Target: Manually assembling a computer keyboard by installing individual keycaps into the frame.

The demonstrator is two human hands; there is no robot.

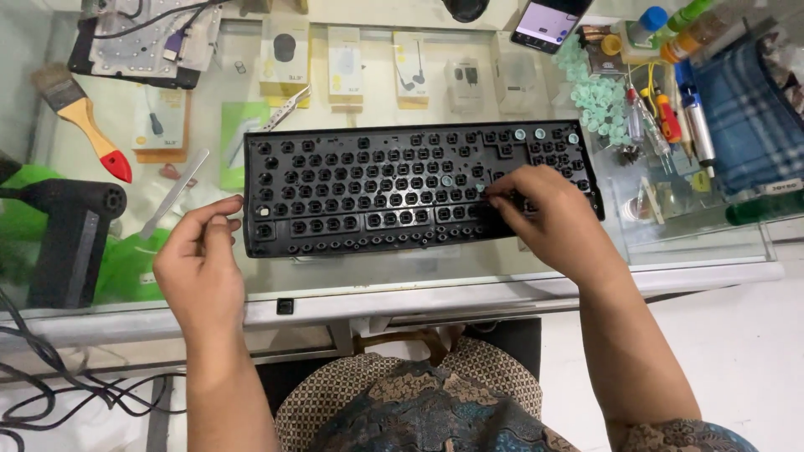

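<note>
A black keyboard frame (352, 192) without keycaps lies on a glass counter, its many bare switch sockets showing. A few pale green rubber domes (520, 134) sit in sockets at its top right and middle. My right hand (548, 218) rests on the frame's right half, fingertips pinched at a socket near a small dome (480, 189); what they hold is too small to tell. My left hand (199, 264) hovers at the frame's lower left corner, fingers loosely curled, holding nothing.
A heap of pale green rubber domes (596, 92) lies right of the keyboard, beside screwdrivers (670, 121) and small bottles. A red-handled brush (84, 121), metal tweezers (286, 109), a black blower (71, 226), a phone (548, 21) and a blue checked cloth (749, 117) surround it.
</note>
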